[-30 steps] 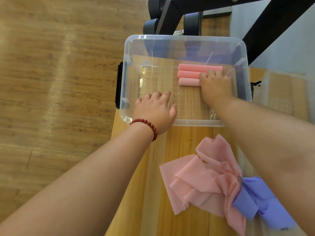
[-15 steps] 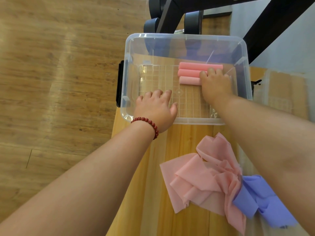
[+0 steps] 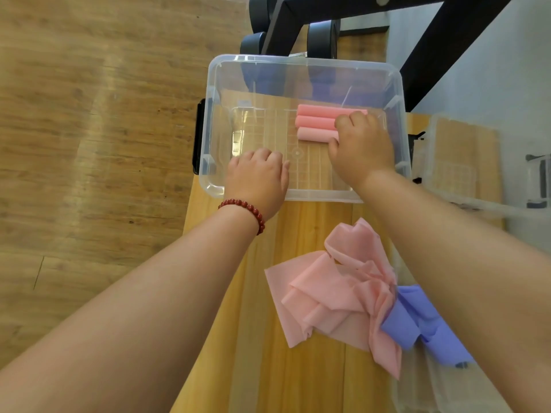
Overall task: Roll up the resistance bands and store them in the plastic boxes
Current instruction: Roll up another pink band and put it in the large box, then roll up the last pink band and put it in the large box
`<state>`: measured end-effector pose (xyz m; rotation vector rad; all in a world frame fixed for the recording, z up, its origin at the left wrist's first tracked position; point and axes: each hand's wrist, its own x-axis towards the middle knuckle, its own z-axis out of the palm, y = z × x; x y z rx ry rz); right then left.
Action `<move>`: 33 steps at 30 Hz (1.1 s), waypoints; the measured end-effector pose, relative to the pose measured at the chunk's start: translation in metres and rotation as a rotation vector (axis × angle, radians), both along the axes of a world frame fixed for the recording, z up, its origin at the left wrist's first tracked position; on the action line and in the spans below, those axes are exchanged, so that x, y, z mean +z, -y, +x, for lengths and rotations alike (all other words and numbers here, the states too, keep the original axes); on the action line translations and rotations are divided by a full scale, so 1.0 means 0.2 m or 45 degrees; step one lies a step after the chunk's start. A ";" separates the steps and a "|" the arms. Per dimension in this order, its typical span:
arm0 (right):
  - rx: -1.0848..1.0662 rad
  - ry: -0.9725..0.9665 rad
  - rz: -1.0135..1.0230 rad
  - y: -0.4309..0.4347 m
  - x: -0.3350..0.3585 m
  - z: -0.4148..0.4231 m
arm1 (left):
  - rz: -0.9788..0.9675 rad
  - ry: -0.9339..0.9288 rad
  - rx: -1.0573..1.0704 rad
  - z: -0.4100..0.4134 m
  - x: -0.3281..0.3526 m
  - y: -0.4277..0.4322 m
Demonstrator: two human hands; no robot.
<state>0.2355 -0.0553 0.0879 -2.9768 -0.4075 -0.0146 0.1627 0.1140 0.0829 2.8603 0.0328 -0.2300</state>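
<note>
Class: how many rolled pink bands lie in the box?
3, side by side in the clear plastic box: far rolled pink band, middle roll, near roll. The right hand, on their ends, may hide another.

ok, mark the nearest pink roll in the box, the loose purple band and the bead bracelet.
nearest pink roll [image 3: 316, 134]: head view, middle of its exposed length.
loose purple band [image 3: 401, 323]: head view, on its folded end.
bead bracelet [image 3: 251, 208]: head view, on a bead atop the wrist.
</note>
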 end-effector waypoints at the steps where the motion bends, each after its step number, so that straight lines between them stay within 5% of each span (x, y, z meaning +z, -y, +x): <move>1: 0.001 0.040 0.047 0.00 0.01 -0.04 | -0.043 0.008 0.014 -0.02 0.01 0.01; 13: -0.082 0.184 0.188 0.02 -0.02 -0.61 | -0.143 0.110 -0.060 -0.48 -0.04 0.09; 23: -0.249 -0.247 0.100 0.08 -0.21 -1.20 | -0.208 -0.288 -0.191 -0.90 -0.17 0.10; 33: -0.271 -0.290 0.010 0.19 -0.44 -1.49 | -0.173 -0.366 -0.282 -1.12 -0.29 0.19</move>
